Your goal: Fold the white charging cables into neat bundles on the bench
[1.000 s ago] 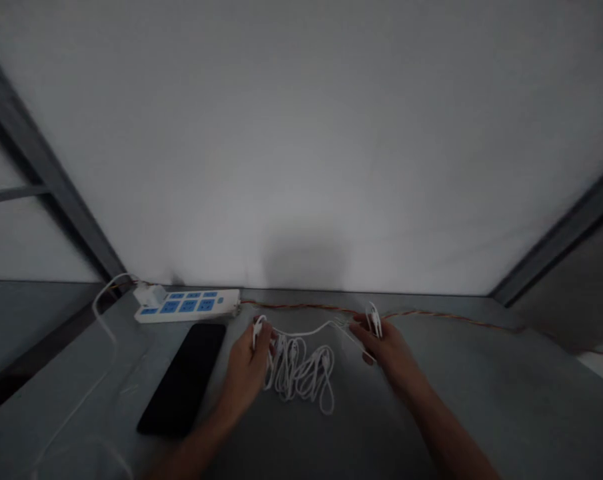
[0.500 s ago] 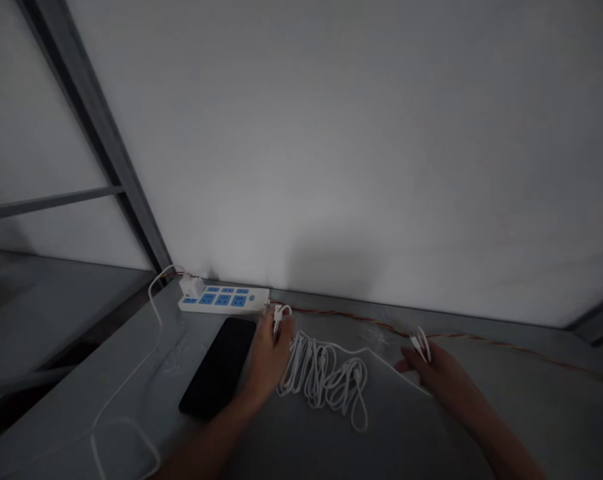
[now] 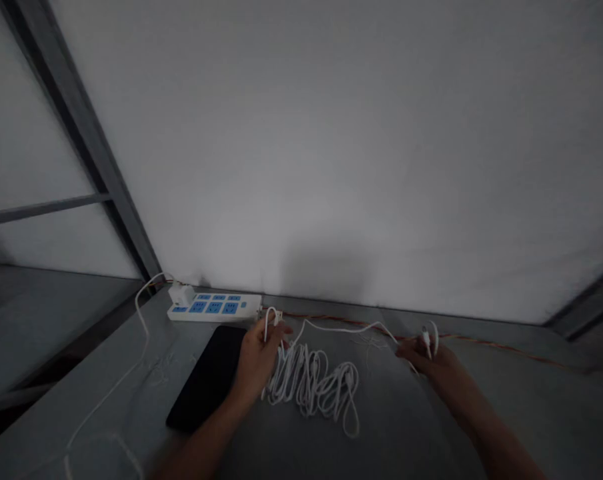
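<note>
Your left hand point(image 3: 258, 363) pinches a loop of white cable point(image 3: 341, 327), and your right hand point(image 3: 434, 360) pinches a white connector point(image 3: 426, 341), both grips pressed together. The cable's tangled heap point(image 3: 311, 387) lies on the bench point(image 3: 406, 413) between your hands. Just beside your left hand lies one black phone point(image 3: 206, 378); beyond it sit one power strip point(image 3: 214, 308) carrying one white charger point(image 3: 181, 295), and one twisted orange wire point(image 3: 481, 343) runs along the back.

Smooth, matt white plastic is seen right now on the coiled cable point(image 3: 311, 390), and glossy white plastic on the power strip point(image 3: 214, 309). Dark glossy glass is shown on the phone point(image 3: 206, 377). Dull grey metal is picked out on the frame point(image 3: 81, 153), and the tabletop point(image 3: 396, 413) looks like matt metal, though the dim view leaves that uncertain.
</note>
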A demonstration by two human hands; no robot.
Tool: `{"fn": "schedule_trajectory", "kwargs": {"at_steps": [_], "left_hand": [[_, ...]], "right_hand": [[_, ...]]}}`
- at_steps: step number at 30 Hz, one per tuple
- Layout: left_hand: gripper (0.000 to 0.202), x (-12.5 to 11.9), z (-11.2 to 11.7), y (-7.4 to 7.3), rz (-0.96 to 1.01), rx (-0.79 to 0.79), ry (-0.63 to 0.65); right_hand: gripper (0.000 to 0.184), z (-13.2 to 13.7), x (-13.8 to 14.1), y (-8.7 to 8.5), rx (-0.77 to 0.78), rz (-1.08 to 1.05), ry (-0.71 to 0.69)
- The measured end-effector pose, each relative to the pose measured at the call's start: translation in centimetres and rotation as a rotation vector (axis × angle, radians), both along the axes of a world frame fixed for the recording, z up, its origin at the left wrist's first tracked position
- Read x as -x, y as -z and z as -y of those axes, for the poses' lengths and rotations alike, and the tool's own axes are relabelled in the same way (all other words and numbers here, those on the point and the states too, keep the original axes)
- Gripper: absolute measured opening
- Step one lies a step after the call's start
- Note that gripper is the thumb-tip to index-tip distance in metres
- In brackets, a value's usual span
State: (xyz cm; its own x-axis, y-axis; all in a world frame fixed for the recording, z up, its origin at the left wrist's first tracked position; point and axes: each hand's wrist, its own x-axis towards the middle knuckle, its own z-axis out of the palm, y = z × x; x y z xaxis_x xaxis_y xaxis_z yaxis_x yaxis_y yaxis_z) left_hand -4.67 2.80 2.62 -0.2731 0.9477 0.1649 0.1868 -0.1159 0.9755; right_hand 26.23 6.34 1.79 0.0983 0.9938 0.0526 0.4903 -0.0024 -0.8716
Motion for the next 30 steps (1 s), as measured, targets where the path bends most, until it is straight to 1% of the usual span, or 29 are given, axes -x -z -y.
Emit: {"fn": "schedule_trajectory", "kwargs": {"at_steps": [5, 9, 12, 16, 18, 20, 24, 26, 28, 30], "left_hand": [[0.045, 0.2, -0.2, 0.6, 0.035, -0.01, -0.015], [0.042, 0.6, -0.6, 1.1, 0.062, -0.035, -0.062], [0.036, 0.9, -0.9, 1.4, 0.075, -0.07, -0.106], [0.032, 1.0, -1.0, 1.5, 0.105, -0.116, -0.13], [0.031, 1.0, -1.0, 1.5, 0.124, -0.129, -0.141], [0.032, 0.9, -1.1, 1.5, 0.147, -0.135, -0.158], [0.034, 0.9, -1.2, 1.5, 0.192, -0.132, -0.185], [0.035, 0.7, -1.1, 1.4, 0.195, -0.127, -0.178], [0.036, 0.5, -0.9, 1.4, 0.175, -0.118, -0.149], [0.037, 0.2, -0.7, 1.4, 0.136, -0.101, -0.112]], "right_hand": [[0.029, -0.5, -0.4, 0.6, -0.087, -0.141, 0.117], [0.025, 0.0, 0.0, 0.5, -0.143, -0.405, 0.217], [0.036, 0.4, 0.1, 0.3, -0.088, -0.601, 0.235], [0.032, 0.3, 0.1, 0.5, 0.013, -0.749, 0.227], [0.03, 0.3, 0.0, 0.5, 0.047, -0.762, 0.229], [0.032, 0.3, -0.1, 0.4, 0.068, -0.713, 0.215], [0.049, 0.8, 0.1, -0.2, 0.052, -0.401, 0.148], [0.057, 1.1, 0.7, -0.6, 0.084, -0.313, 0.092], [0.061, 1.4, 1.8, -0.7, 0.165, -0.346, 0.03], [0.059, 1.7, 3.0, -0.6, 0.248, -0.45, -0.029]]}}
